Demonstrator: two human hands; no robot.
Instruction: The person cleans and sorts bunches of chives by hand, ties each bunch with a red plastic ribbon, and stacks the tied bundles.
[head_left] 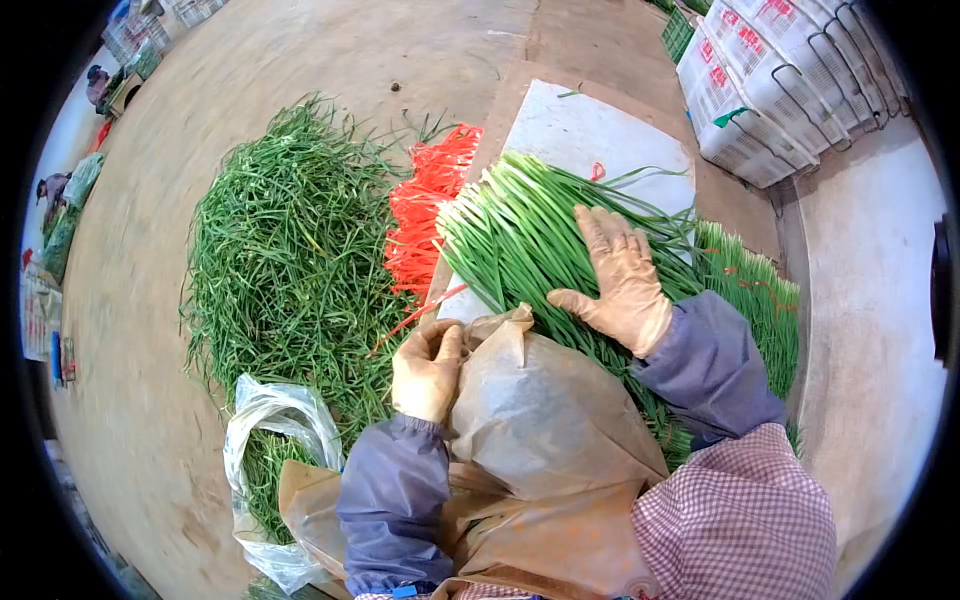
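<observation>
Green stalks point(530, 235), orange-red strips point(430, 205)

Leftward of left hand point(428, 372), low way was blocked by loose greens point(290, 245), forward by red strips point(428, 215); rightward of right hand point(618, 282), by banded bundles point(748, 292); room was found over white board point(555, 118) beyond stalks point(525, 225)

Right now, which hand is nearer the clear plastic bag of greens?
Left. The left hand is right of the plastic bag, not touching it; the right hand is farther right, on the green stalks.
</observation>
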